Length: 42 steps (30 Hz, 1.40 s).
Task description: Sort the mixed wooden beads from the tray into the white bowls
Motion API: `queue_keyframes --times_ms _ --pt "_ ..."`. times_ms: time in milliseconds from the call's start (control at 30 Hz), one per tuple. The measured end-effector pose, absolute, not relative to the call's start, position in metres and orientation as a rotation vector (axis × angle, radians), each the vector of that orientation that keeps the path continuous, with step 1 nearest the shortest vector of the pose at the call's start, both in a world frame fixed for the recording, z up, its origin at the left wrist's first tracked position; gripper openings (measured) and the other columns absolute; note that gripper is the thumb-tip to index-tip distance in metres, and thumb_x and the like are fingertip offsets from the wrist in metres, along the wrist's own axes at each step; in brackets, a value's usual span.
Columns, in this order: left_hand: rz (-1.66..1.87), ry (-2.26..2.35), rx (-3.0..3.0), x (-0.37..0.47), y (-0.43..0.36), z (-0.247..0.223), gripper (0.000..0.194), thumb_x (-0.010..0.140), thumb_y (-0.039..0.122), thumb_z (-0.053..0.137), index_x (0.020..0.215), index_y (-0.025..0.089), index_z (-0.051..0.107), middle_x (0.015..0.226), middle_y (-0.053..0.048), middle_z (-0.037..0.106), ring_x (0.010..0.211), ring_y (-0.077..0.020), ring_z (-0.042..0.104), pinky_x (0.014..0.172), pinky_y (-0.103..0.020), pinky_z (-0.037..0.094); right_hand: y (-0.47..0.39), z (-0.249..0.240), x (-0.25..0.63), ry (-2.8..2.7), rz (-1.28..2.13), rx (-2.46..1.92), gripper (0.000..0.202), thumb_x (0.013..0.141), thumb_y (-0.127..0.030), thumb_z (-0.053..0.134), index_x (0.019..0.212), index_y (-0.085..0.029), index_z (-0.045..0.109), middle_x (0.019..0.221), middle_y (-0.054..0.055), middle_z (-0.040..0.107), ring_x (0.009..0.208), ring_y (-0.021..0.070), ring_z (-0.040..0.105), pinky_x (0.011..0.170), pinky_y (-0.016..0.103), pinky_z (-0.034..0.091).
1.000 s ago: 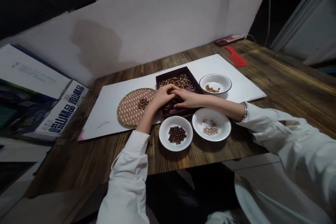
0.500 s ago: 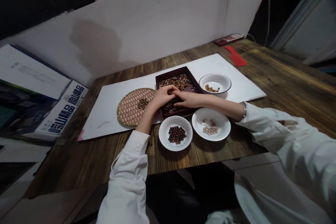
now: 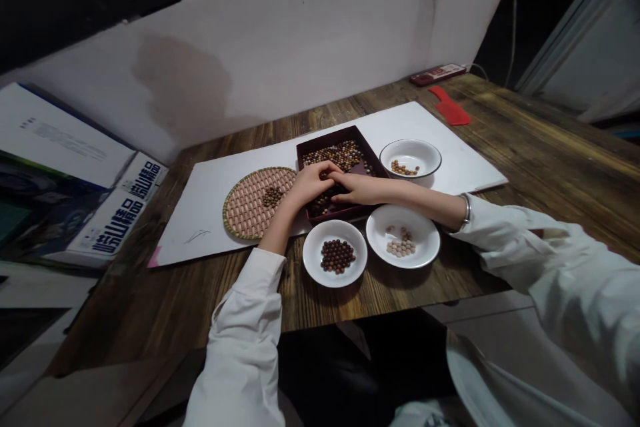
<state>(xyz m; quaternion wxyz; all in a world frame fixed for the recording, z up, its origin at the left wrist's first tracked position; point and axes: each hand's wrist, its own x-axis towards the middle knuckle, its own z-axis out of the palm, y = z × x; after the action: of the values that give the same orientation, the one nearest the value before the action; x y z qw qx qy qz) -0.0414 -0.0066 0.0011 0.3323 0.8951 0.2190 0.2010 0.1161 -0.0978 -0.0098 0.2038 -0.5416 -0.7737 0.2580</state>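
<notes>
A dark red tray holds many mixed beads. Over its near half, my left hand and my right hand meet at the fingers, which are bent and close together. Whatever may be between the fingertips is too small to make out. Dark brown beads lie in a white bowl nearest the table edge. Beside it, another white bowl has pale beads. A rimmed white bowl at the tray's right contains yellowish beads. Brown beads rest on a round woven mat.
Under the tray and mat lies a white board on the wooden table. Behind on the right are a red scraper-like object and a dark red phone-like item. Printed boxes stand at the left.
</notes>
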Motion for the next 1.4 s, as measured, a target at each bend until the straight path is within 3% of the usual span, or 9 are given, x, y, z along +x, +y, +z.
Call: queue_keyframes --times_ms 200,633,1033,1400 --pt "0.494 0.596 2.356 -0.0416 -0.0069 0.0018 0.029 0.070 0.011 0.054 0.093 0.018 0.070 0.099 -0.002 0.075 0.095 -0.0181 0.067 0.089 -0.029 0.050 -0.1000 -0.0052 0.1149 -2.239 0.729 -1.562 0.042 0.092 -0.034 0.056 0.128 -0.014 0.045 0.136 0.019 0.057 0.116 0.0290 0.061 0.098 0.042 0.048" --pt "0.475 0.609 2.377 -0.0419 -0.0081 0.0032 0.028 0.072 0.012 0.054 0.094 0.018 0.071 0.100 -0.002 0.075 0.096 -0.0190 0.068 0.091 -0.031 0.051 -0.1009 -0.0062 0.1149 -2.186 0.741 -1.615 0.048 0.091 -0.035 0.058 0.134 -0.016 0.045 0.134 0.018 0.060 0.110 0.0293 0.065 0.094 0.041 0.051" --pt "0.580 0.576 2.303 -0.0404 -0.0066 0.0009 0.032 0.071 0.010 0.052 0.097 0.015 0.070 0.102 -0.005 0.075 0.097 -0.0178 0.067 0.093 -0.030 0.050 -0.0981 -0.0071 0.1123 -2.142 0.681 -1.541 0.038 0.093 -0.027 0.055 0.126 -0.011 0.046 0.130 0.020 0.059 0.112 0.0285 0.063 0.097 0.042 0.048" --pt "0.564 0.582 2.322 -0.0409 -0.0075 0.0015 0.031 0.071 0.010 0.053 0.097 0.016 0.070 0.101 -0.003 0.075 0.096 -0.0175 0.067 0.091 -0.029 0.050 -0.0976 -0.0092 0.1149 -2.137 0.704 -1.506 0.038 0.092 -0.027 0.057 0.127 -0.013 0.047 0.132 0.019 0.059 0.114 0.0288 0.063 0.098 0.044 0.049"
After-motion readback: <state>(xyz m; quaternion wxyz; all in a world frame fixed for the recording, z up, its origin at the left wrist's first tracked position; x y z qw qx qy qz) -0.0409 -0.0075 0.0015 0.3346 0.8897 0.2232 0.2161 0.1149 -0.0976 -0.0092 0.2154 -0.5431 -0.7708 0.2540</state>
